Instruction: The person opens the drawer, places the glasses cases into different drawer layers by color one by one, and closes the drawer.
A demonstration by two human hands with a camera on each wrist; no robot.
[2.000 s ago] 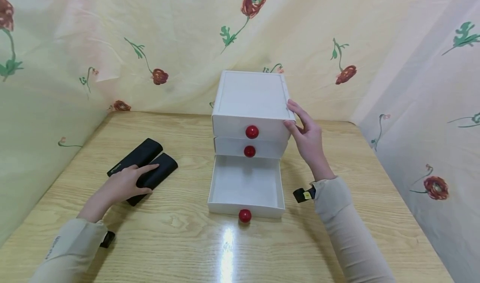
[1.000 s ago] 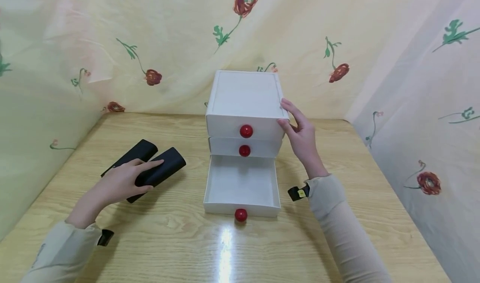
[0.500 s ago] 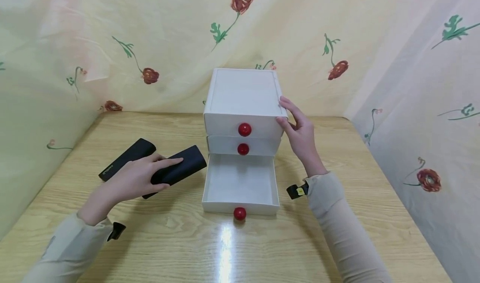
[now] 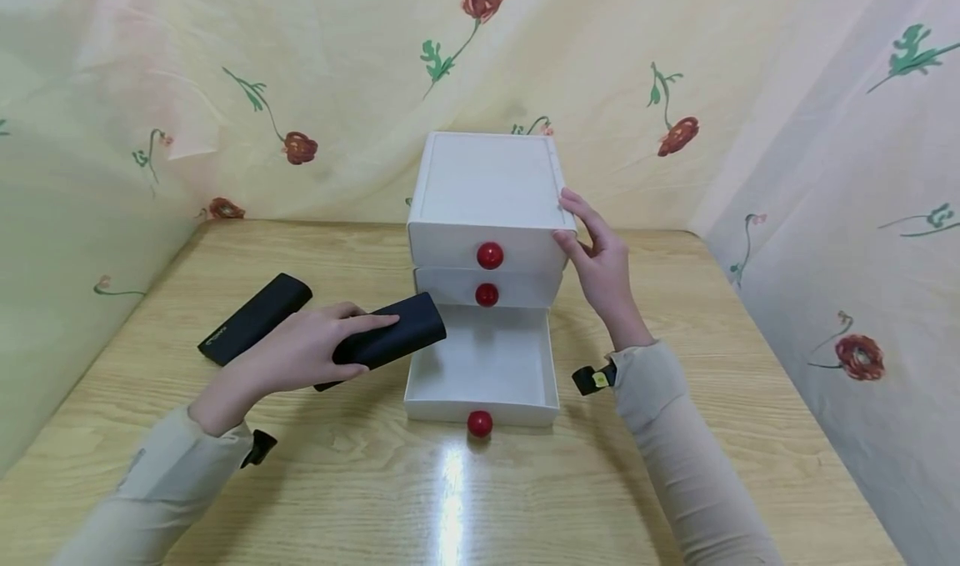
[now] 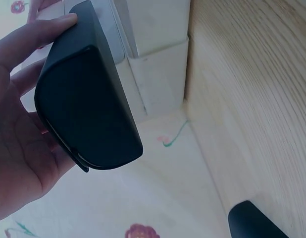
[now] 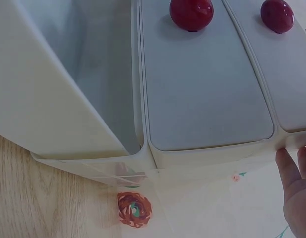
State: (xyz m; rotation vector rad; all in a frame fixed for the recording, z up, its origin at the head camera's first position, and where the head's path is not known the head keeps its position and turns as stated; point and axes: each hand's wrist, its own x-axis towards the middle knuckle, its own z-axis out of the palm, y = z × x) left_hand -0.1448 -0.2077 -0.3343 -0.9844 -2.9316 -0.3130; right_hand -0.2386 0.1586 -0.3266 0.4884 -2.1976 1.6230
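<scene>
My left hand [image 4: 311, 349] grips a black glasses case [image 4: 397, 329] from above, thumb on one side and fingers on the other. The case is tilted, and its far end overlaps the left wall of the pulled-out bottom drawer [image 4: 495, 366]. In the left wrist view the rounded end of the held case [image 5: 88, 109] faces the camera. My right hand [image 4: 603, 270] holds the upper right front corner of the white drawer unit [image 4: 491, 178], thumb at the front edge and fingers along the side. The open bottom drawer holds nothing.
A second black glasses case [image 4: 257, 319] with small lettering lies on the wooden table [image 4: 360, 499] at the left. The two upper drawers, each with a red knob [image 4: 490, 255], are closed. A flowered cloth [image 4: 360, 91] hangs behind and at both sides.
My left hand has lifted one glasses case from beside the other and carried it right, to the drawer's left wall. My right hand has stayed on the unit's corner.
</scene>
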